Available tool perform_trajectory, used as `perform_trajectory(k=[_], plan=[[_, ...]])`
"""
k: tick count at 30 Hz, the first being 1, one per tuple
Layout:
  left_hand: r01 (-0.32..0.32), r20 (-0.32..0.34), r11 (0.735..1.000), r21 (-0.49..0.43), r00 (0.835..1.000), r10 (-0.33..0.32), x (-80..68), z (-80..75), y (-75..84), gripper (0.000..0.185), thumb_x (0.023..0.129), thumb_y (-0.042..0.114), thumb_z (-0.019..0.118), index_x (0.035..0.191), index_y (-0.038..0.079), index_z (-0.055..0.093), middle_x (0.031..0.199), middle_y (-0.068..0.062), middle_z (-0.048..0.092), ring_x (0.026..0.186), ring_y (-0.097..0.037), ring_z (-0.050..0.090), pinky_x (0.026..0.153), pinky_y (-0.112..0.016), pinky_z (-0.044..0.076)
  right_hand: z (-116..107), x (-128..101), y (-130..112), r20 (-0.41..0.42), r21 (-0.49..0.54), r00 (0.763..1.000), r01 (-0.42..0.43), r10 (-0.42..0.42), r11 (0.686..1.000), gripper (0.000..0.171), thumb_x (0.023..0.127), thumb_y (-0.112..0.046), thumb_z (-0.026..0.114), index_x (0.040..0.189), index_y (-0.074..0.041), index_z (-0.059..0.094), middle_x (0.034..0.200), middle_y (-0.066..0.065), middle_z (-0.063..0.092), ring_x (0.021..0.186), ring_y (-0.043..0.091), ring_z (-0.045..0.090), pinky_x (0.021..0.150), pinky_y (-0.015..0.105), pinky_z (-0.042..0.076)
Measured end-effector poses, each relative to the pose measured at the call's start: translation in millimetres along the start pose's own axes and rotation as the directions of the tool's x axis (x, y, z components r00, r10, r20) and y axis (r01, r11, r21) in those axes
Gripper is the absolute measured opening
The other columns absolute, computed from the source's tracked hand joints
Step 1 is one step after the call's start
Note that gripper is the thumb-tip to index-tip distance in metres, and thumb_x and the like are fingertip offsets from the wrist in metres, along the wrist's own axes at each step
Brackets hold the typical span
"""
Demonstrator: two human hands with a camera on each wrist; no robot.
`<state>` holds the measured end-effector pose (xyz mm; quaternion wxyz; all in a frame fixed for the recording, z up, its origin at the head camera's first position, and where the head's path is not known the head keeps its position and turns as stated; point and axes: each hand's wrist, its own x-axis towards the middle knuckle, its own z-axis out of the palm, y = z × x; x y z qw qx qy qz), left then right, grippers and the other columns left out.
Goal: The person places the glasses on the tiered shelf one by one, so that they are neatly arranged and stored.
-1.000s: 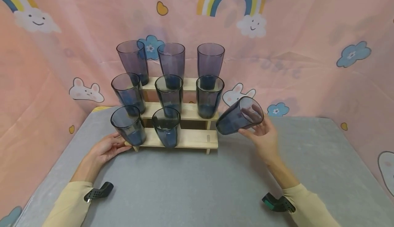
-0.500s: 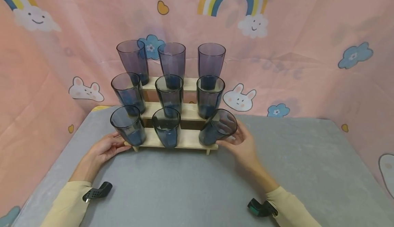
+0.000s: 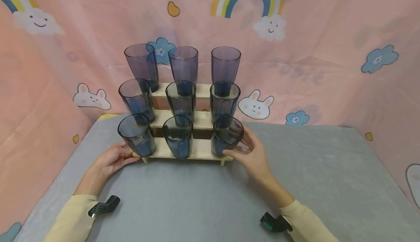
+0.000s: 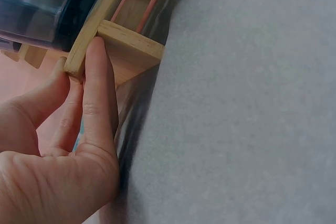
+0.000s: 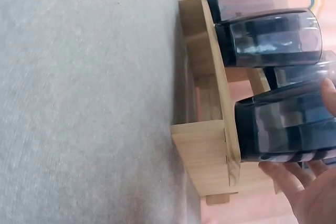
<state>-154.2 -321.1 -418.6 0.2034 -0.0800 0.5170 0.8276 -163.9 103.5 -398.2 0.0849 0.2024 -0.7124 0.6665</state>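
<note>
A three-step wooden rack (image 3: 205,148) bears rows of tinted drinking glasses. My right hand (image 3: 256,158) holds the glass (image 3: 223,141) at the right end of the bottom step, thumb in front and fingers behind. That glass stands upright, its base on the step in the right wrist view. At the other end, my left hand (image 3: 113,158) pinches the left edge of the bottom step, the thumb at the board's top edge and a finger (image 4: 95,87) below it. Beside the left hand stands the bottom row's left glass (image 3: 137,136); a middle glass (image 3: 178,138) is between the two.
Middle-row glasses (image 3: 181,100) and top-row glasses (image 3: 225,65) stand behind on the higher steps. A grey cloth (image 3: 183,202) covers the table. Behind the rack hangs a pink printed curtain (image 3: 311,34).
My right hand has carried its tilted glass leftward onto the right end of the bottom step and stood it upright there. My left hand has stayed at the rack.
</note>
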Motion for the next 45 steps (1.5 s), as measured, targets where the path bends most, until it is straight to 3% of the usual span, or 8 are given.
perform_trajectory(k=[7,18,29,33,39,42,43,45], plan=[[0.004,-0.002,1.000,-0.019,1.000,-0.004,-0.5,1.0,-0.7,0.069,0.098,-0.016,0.029,0.153,-0.003,-0.009,0.104,-0.001,0.067,0.096,-0.013,0.066,0.083,-0.036,0.058,3.1,0.8,-2.3,-0.012,-0.072,1.000,0.015,-0.016,0.997,0.085,0.071,0.005,0.085,0.145,-0.014,0.048,0.135,0.007,0.058,0.121,0.020,0.057,0.089,0.032,0.056],[0.002,0.002,0.999,-0.033,1.000,-0.002,-1.1,0.6,-1.0,0.067,0.099,-0.015,0.031,0.153,-0.001,-0.005,0.105,-0.002,0.067,0.096,-0.014,0.066,0.083,-0.036,0.058,10.1,-1.0,-35.7,0.001,-0.156,1.000,-0.004,0.004,0.988,0.081,0.072,0.009,0.082,0.143,0.003,0.045,0.133,0.021,0.057,0.120,0.035,0.057,0.089,0.044,0.055],[-0.003,0.003,1.000,-0.019,1.000,0.003,0.6,0.9,-1.5,0.063,0.099,-0.014,0.032,0.152,-0.002,0.000,0.104,-0.001,0.067,0.096,-0.013,0.066,0.083,-0.035,0.058,7.2,0.0,-41.3,0.049,-0.201,0.998,-0.036,0.047,0.979,0.082,0.073,0.004,0.083,0.145,-0.003,0.045,0.132,0.022,0.057,0.117,0.037,0.059,0.085,0.044,0.058],[0.005,-0.010,1.000,-0.022,1.000,-0.005,0.3,1.4,-1.3,0.062,0.099,-0.015,0.030,0.152,-0.001,0.002,0.104,-0.001,0.067,0.095,-0.013,0.066,0.084,-0.035,0.058,4.0,0.3,-24.5,0.055,-0.205,0.998,-0.025,0.037,0.979,0.084,0.074,-0.001,0.085,0.147,-0.012,0.045,0.133,0.016,0.057,0.117,0.032,0.059,0.085,0.039,0.058],[-0.010,-0.010,0.992,0.128,1.000,0.011,1.7,1.9,2.0,0.063,0.098,-0.014,0.032,0.152,-0.008,-0.001,0.104,0.002,0.067,0.096,-0.012,0.066,0.085,-0.036,0.058,-12.5,1.8,-6.6,0.107,-0.311,0.994,0.017,0.017,0.950,0.087,0.080,-0.010,0.082,0.153,-0.018,0.035,0.145,0.012,0.047,0.125,0.032,0.053,0.095,0.044,0.053],[-0.029,-0.051,0.937,0.349,0.997,0.050,-0.8,3.0,8.1,0.060,0.103,-0.004,0.037,0.153,-0.009,0.004,0.112,-0.010,0.067,0.100,-0.018,0.066,0.087,-0.041,0.057,-37.7,1.5,-9.9,0.143,-0.433,0.988,0.016,0.051,0.901,0.081,0.089,-0.019,0.074,0.155,-0.020,0.028,0.154,0.011,0.037,0.133,0.034,0.044,0.103,0.053,0.045],[-0.046,-0.066,0.889,0.456,0.994,0.086,-2.7,3.3,10.8,0.058,0.105,0.002,0.038,0.153,-0.009,0.007,0.117,-0.016,0.065,0.104,-0.023,0.065,0.087,-0.042,0.057,-50.0,1.3,-10.6,0.143,-0.486,0.988,0.015,0.062,0.874,0.078,0.092,-0.023,0.071,0.156,-0.020,0.026,0.155,0.012,0.035,0.134,0.036,0.042,0.103,0.057,0.043],[-0.085,-0.075,0.718,0.691,0.979,0.188,-8.0,2.7,17.3,0.060,0.107,0.016,0.040,0.154,-0.005,0.009,0.132,-0.028,0.054,0.116,-0.034,0.059,0.093,-0.049,0.053,-81.0,0.2,-12.4,0.135,-0.595,0.986,0.000,0.099,0.804,0.076,0.095,-0.030,0.067,0.157,-0.021,0.023,0.156,0.013,0.031,0.138,0.039,0.036,0.106,0.063,0.036]])
